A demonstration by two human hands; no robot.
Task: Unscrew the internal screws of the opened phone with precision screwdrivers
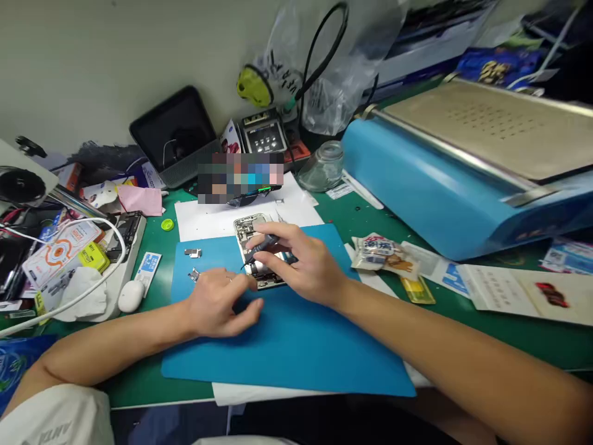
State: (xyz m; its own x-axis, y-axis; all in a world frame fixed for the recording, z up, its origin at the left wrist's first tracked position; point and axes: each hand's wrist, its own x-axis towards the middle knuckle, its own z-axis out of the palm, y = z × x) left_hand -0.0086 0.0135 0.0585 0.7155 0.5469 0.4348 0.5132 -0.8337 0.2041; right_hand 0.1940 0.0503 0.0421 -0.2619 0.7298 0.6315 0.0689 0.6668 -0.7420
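An opened phone (252, 228) with its inner parts bare lies on the blue mat, its top end reaching onto white paper. My right hand (301, 259) is over the phone, closed around a dark hand tool (264, 245) whose thin tip points down at the phone's left side. The tool's exact kind is not clear. My left hand (222, 303) rests at the phone's lower left, thumb apart from loosely bent fingers, with nothing visible in it. Its fingertips are close to the phone's edge; whether they touch is unclear. Small metal phone parts (193, 253) lie to the left.
The blue mat (296, 346) covers the green table's front. A large blue machine with a flat plate (417, 185) stands at right. Behind the phone are a pixelated screen (241, 179) and a glass jar (324, 165). Clutter and a white cable (115, 232) fill the left.
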